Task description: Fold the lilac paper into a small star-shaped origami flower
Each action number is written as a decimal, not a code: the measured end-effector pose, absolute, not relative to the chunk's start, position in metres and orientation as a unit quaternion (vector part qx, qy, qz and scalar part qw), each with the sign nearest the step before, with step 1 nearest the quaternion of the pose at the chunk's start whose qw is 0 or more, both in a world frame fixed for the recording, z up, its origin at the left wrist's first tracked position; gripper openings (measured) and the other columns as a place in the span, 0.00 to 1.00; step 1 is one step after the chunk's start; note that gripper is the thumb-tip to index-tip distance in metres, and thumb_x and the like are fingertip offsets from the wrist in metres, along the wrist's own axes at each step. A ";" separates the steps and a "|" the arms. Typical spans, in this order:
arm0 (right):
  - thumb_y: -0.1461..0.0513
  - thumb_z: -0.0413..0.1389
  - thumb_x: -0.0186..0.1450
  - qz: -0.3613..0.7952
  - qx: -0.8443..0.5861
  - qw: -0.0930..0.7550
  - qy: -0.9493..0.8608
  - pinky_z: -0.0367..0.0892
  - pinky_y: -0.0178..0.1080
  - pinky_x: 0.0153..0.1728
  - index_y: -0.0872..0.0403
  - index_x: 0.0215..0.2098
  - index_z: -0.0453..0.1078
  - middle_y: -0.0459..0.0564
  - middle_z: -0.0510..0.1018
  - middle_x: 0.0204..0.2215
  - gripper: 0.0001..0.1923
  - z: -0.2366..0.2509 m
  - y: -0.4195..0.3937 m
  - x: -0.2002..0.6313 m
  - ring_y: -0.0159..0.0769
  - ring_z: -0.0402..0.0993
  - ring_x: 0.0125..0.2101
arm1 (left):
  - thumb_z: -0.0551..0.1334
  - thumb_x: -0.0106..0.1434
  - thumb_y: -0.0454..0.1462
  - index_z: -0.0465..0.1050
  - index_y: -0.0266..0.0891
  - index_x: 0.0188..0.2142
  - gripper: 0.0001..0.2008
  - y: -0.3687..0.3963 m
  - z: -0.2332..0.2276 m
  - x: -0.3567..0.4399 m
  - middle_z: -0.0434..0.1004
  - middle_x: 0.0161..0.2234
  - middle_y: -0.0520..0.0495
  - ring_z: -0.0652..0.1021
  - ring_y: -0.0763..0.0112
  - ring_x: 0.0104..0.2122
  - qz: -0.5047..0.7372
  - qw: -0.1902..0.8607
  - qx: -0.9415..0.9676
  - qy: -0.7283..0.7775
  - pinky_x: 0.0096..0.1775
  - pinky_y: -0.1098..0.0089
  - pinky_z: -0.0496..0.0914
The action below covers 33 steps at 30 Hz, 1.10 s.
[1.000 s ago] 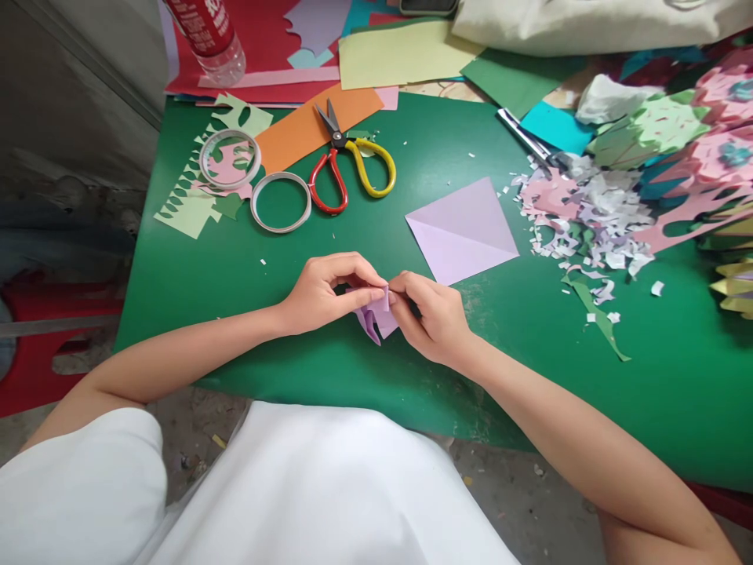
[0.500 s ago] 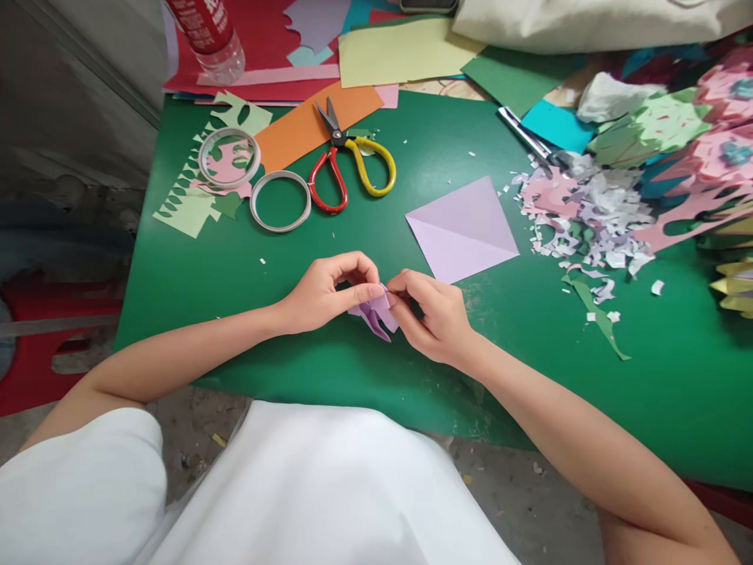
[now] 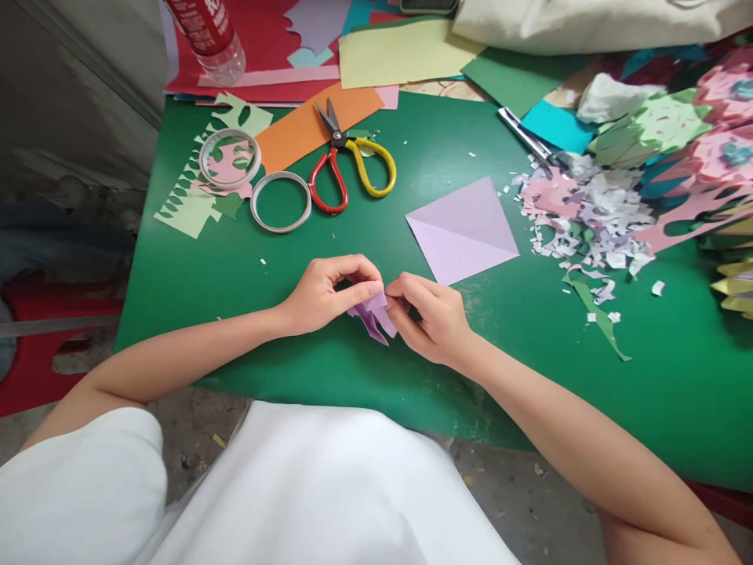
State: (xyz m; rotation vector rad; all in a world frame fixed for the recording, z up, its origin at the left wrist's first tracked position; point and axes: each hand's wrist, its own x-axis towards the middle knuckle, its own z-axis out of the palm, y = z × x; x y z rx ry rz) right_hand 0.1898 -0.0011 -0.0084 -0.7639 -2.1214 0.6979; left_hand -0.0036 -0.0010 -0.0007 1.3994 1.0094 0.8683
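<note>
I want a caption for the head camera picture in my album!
Left hand and right hand pinch folded purple paper over a green table, open scissors lying beyond.

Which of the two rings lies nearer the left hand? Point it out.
The ring beside the red scissors handle, with green tabletop showing inside; the other ring, farther from the left hand, has pink paper showing inside.

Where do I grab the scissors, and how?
Probably by the yellow handle, coming from the person's side. The scissors lie with both loops facing that way, while the slightly open blades point away over the orange paper. The red handle sits right by a tape roll.
</note>
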 end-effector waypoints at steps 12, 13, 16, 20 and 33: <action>0.66 0.52 0.69 0.302 -0.308 0.376 -0.820 0.56 0.32 0.22 0.52 0.31 0.61 0.42 0.65 0.22 0.08 -0.008 -0.001 0.190 0.26 0.58 0.21 | 0.64 0.64 0.40 0.74 0.37 0.30 0.09 -0.004 -0.001 -0.004 0.73 0.27 0.52 0.70 0.78 0.25 0.366 0.536 0.611 0.454 0.28 0.75 0.67; 0.66 0.52 0.69 0.306 -0.313 0.377 -0.816 0.55 0.32 0.22 0.52 0.31 0.61 0.42 0.65 0.21 0.08 -0.008 0.000 0.190 0.26 0.57 0.21 | 0.64 0.64 0.40 0.74 0.37 0.30 0.09 -0.003 -0.001 -0.004 0.73 0.27 0.52 0.70 0.78 0.25 0.365 0.535 0.612 0.454 0.28 0.75 0.67; 0.68 0.51 0.67 0.324 -0.331 0.372 -0.805 0.54 0.32 0.21 0.52 0.28 0.60 0.41 0.64 0.20 0.10 -0.006 0.001 0.191 0.26 0.56 0.20 | 0.64 0.65 0.41 0.73 0.37 0.31 0.10 -0.002 -0.001 -0.003 0.73 0.27 0.52 0.71 0.78 0.25 0.360 0.540 0.613 0.451 0.28 0.75 0.68; 0.67 0.50 0.67 0.350 -0.349 0.366 -0.788 0.56 0.32 0.22 0.52 0.27 0.61 0.41 0.65 0.20 0.10 -0.003 0.003 0.193 0.26 0.58 0.20 | 0.64 0.64 0.41 0.73 0.37 0.31 0.10 0.000 0.000 -0.002 0.74 0.27 0.52 0.73 0.77 0.26 0.346 0.552 0.613 0.447 0.30 0.75 0.69; 0.66 0.54 0.68 0.365 -0.350 0.374 -0.777 0.55 0.32 0.23 0.54 0.27 0.64 0.40 0.66 0.20 0.11 -0.004 0.004 0.192 0.25 0.58 0.20 | 0.66 0.62 0.42 0.74 0.37 0.27 0.11 -0.001 0.004 -0.004 0.75 0.25 0.51 0.74 0.75 0.25 0.319 0.519 0.636 0.475 0.29 0.74 0.68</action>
